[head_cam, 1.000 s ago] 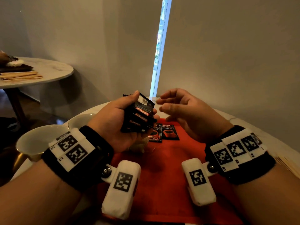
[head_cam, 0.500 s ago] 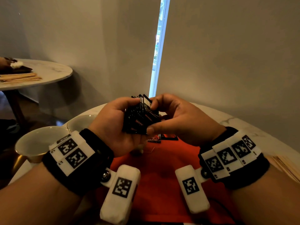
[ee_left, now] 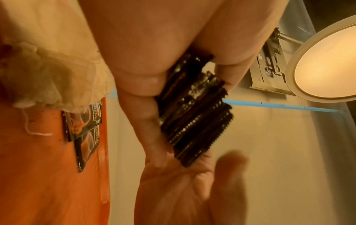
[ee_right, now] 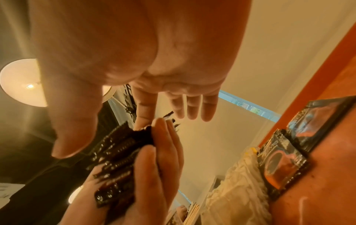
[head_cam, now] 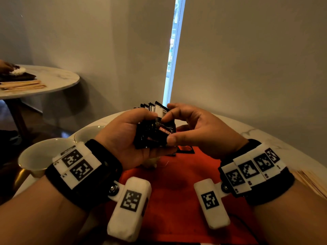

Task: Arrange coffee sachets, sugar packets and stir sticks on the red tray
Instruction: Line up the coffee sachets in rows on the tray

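My left hand (head_cam: 123,137) grips a fanned stack of black coffee sachets (head_cam: 154,133) above the far end of the red tray (head_cam: 177,191). My right hand (head_cam: 187,128) meets it from the right, its index finger and thumb pinching the front sachet of the stack. The left wrist view shows the stack (ee_left: 194,115) edge-on between my left thumb and fingers. In the right wrist view the stack (ee_right: 119,153) is seen with my right index finger on its top edge. Two coffee sachets (head_cam: 185,149) lie flat on the tray's far end, also in the wrist views (ee_left: 86,129) (ee_right: 285,159).
Two white cups (head_cam: 42,156) (head_cam: 88,133) stand left of the tray. A crumpled whitish bag (head_cam: 150,161) lies under my left hand. Wooden stir sticks (head_cam: 311,181) lie at the right edge. Another round table (head_cam: 58,80) at the far left carries sticks and another person's hand.
My right hand, open and apart from the stack a second ago, has moved left onto it and now pinches the front sachet. The left hand keeps its hold.
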`<move>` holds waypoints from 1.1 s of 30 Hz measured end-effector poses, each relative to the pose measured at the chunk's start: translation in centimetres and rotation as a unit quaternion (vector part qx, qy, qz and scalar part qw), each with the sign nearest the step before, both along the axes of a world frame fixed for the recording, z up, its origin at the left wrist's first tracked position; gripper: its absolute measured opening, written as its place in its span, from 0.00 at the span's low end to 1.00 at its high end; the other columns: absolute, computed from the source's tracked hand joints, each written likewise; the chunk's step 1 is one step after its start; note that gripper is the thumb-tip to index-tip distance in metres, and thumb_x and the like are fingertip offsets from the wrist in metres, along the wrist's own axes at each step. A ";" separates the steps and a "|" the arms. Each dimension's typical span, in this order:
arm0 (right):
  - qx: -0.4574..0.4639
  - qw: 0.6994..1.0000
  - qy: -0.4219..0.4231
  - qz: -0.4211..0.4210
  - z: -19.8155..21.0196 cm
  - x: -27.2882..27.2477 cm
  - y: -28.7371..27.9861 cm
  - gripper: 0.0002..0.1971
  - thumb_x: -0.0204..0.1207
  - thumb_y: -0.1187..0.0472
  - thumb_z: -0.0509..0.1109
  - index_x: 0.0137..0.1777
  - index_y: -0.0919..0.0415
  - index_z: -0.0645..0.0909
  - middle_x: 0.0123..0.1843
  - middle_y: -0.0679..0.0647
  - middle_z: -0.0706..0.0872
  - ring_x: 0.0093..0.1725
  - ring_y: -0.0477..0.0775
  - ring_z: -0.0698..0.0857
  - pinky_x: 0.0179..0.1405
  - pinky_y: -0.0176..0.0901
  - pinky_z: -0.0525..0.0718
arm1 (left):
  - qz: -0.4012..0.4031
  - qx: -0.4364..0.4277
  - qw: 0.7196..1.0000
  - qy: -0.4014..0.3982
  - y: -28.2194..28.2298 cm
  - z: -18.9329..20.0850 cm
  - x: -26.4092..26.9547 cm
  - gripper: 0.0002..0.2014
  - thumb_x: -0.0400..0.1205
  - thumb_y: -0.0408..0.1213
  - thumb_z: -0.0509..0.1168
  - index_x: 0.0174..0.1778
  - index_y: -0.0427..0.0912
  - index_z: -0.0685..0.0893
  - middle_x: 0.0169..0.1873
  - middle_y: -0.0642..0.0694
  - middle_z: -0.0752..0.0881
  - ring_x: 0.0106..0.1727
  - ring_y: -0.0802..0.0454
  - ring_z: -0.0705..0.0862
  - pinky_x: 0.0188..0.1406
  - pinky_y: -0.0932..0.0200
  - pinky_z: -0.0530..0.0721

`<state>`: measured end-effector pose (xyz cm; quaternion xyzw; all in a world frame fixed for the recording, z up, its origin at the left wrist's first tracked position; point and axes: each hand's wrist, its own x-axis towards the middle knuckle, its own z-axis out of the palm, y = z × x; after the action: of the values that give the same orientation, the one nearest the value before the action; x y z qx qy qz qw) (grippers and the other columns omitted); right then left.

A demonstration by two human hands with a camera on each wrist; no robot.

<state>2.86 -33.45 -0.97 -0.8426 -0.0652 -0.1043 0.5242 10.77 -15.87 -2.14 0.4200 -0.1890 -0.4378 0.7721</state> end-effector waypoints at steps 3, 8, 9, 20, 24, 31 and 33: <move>0.004 1.000 -0.025 0.004 -0.2 0.3 -0.2 0.22 0.54 0.50 0.73 0.50 0.34 0.91 0.77 0.47 0.75 0.77 0.51 0.76 0.76 0.67 0.74 | 0.021 -0.010 1.000 0.013 0.0 -0.1 0.4 0.22 0.72 0.39 0.64 0.62 0.34 0.79 0.47 0.33 0.87 0.41 0.40 0.90 0.40 0.44 0.90; -0.035 0.997 -0.060 -0.026 -0.9 1.0 -0.7 0.24 0.59 0.53 0.68 0.56 0.32 0.90 0.75 0.46 0.78 0.76 0.56 0.78 0.74 0.71 0.75 | 0.034 -0.013 0.999 0.010 0.1 -0.1 0.2 0.21 0.73 0.39 0.63 0.61 0.34 0.80 0.45 0.34 0.89 0.38 0.43 0.91 0.34 0.50 0.89; -0.037 0.996 -0.069 -0.033 -1.0 1.0 -0.8 0.23 0.61 0.54 0.70 0.55 0.32 0.90 0.75 0.46 0.79 0.75 0.55 0.79 0.73 0.69 0.77 | 0.035 -0.010 0.999 0.011 0.1 -0.1 0.2 0.21 0.74 0.38 0.63 0.63 0.35 0.80 0.47 0.34 0.89 0.38 0.43 0.90 0.33 0.51 0.89; 0.072 0.955 -0.169 -0.233 -1.1 0.8 -1.7 0.10 0.84 0.64 0.69 0.51 0.48 0.87 0.41 0.43 0.93 0.35 0.35 0.86 0.36 0.33 0.82 | 0.029 -0.009 0.998 0.049 -0.1 0.2 0.2 0.20 0.80 0.41 0.60 0.62 0.32 0.82 0.50 0.35 0.87 0.43 0.44 0.90 0.38 0.53 0.89; 0.183 0.937 -0.032 -0.297 -3.1 2.2 -4.6 0.12 0.83 0.68 0.69 0.63 0.57 0.82 0.45 0.59 0.93 0.38 0.56 0.92 0.21 0.39 0.76 | 0.049 -0.007 0.997 0.060 -0.1 0.2 0.3 0.23 0.79 0.41 0.61 0.65 0.30 0.81 0.52 0.34 0.87 0.41 0.44 0.91 0.36 0.53 0.89; 0.172 0.924 0.152 -0.306 -5.8 2.6 -6.3 0.11 0.77 0.72 0.74 0.58 0.63 0.84 0.51 0.65 0.92 0.52 0.69 0.92 0.55 0.66 0.88 | 0.070 -0.013 0.996 0.057 0.0 0.4 0.2 0.21 0.83 0.40 0.59 0.67 0.30 0.81 0.49 0.35 0.89 0.40 0.44 0.91 0.38 0.54 0.88; 0.145 0.926 0.161 -0.310 -5.9 2.5 -6.5 0.11 0.77 0.70 0.74 0.59 0.63 0.84 0.50 0.65 0.92 0.49 0.69 0.90 0.35 0.54 0.84 | 0.069 -0.012 0.996 0.056 0.0 0.4 0.2 0.22 0.83 0.41 0.59 0.68 0.31 0.80 0.49 0.35 0.89 0.40 0.44 0.91 0.39 0.54 0.88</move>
<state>5.40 -39.93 -6.85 -0.7410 0.3003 -0.1325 0.5858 11.01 -15.89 -1.78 0.3979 -0.1213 -0.4042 0.8146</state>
